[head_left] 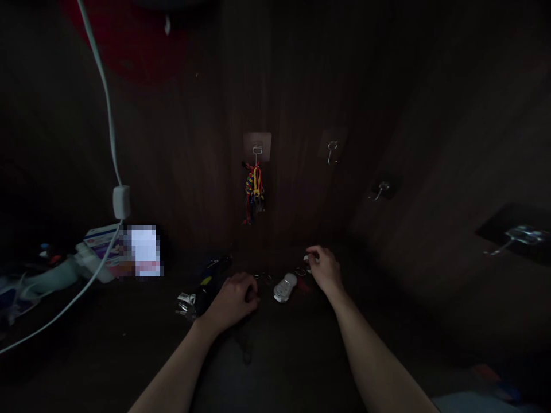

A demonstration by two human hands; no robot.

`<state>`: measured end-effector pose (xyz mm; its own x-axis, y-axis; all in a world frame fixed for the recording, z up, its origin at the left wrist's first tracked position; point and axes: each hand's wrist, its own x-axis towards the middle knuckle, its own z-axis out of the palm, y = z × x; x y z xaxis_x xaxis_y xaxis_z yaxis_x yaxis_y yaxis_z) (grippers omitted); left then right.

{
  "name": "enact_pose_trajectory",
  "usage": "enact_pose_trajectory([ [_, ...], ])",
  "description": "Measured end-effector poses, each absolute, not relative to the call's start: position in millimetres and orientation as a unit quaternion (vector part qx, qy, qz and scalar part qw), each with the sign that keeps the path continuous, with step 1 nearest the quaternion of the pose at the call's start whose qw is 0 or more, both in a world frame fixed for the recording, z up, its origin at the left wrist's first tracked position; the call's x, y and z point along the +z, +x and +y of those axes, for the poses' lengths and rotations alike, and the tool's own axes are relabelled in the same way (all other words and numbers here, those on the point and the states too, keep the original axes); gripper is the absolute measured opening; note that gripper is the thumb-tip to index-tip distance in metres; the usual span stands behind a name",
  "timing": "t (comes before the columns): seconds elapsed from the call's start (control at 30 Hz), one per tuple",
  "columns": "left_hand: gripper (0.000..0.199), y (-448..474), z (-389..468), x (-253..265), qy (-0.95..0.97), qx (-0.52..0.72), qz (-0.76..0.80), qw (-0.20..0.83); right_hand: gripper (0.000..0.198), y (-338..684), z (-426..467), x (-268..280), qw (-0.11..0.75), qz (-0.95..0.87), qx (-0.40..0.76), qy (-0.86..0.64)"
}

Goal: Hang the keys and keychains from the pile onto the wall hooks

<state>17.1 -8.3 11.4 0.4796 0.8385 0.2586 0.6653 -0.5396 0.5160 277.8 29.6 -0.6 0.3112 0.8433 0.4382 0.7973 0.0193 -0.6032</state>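
My right hand [326, 271] is on the dark surface at centre right, its fingers closed at a small white object [307, 260] mostly hidden by them. A metal ring [300, 272] and a dim red piece [303, 285] lie just left of it. Between my hands rests a light grey remote fob [285, 288] with buttons. My left hand [235, 298] has its fingers curled downward; what is under them is hidden. Beside it lie a bunch of silver keys [186, 304] and a black item with a yellow mark [206, 282]. A thin ring [267, 279] shows near its fingertips.
On the wall hang braided colourful cords [255, 186] from an adhesive hook [257, 149]. More hooks [332, 150] follow to the right. A white cable [109, 115] with a switch [121, 201] drops at left, by boxes [103, 241] and a blurred-out patch. The light is dim.
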Motion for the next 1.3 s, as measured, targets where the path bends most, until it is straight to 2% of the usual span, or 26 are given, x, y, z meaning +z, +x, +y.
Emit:
enact_pose_trajectory([
  [0.13,0.014,14.7,-6.4,13.1,0.830,0.259,0.443,0.219,0.019,259.7,25.5,1.4,0.429,-0.644,0.003,-0.634],
  [0.33,0.011,14.8,0.1,14.2,0.734,0.387,0.452,0.328,0.022,225.8,12.2,10.3,0.429,-0.757,0.040,-0.492],
  [0.47,0.016,19.6,2.0,17.1,0.653,0.470,0.420,0.420,0.028,208.9,3.0,12.8,0.408,-0.794,0.099,-0.440],
  [0.6,0.022,23.2,-0.4,22.0,0.601,0.506,0.407,0.467,0.036,199.1,-2.5,14.0,0.382,-0.806,0.189,-0.411],
  [0.73,0.029,23.5,-2.6,26.9,0.552,0.537,0.396,0.500,0.034,193.2,-4.9,17.6,0.378,-0.793,0.264,-0.398],
  [0.9,0.033,19.1,1.5,30.6,0.425,0.645,0.318,0.550,0.024,194.3,-0.9,15.5,0.393,-0.741,0.366,-0.402],
  [0.97,0.033,15.1,4.1,31.9,0.376,0.679,0.294,0.558,0.026,197.3,2.6,12.8,0.403,-0.708,0.400,-0.419],
  [1.1,0.033,6.6,7.8,33.4,0.304,0.691,0.285,0.590,0.029,203.0,6.3,12.1,0.424,-0.670,0.411,-0.449],
  [1.3,0.031,3.8,4.9,37.7,0.259,0.665,0.263,0.650,0.030,195.3,-1.8,17.6,0.399,-0.707,0.376,-0.447],
])
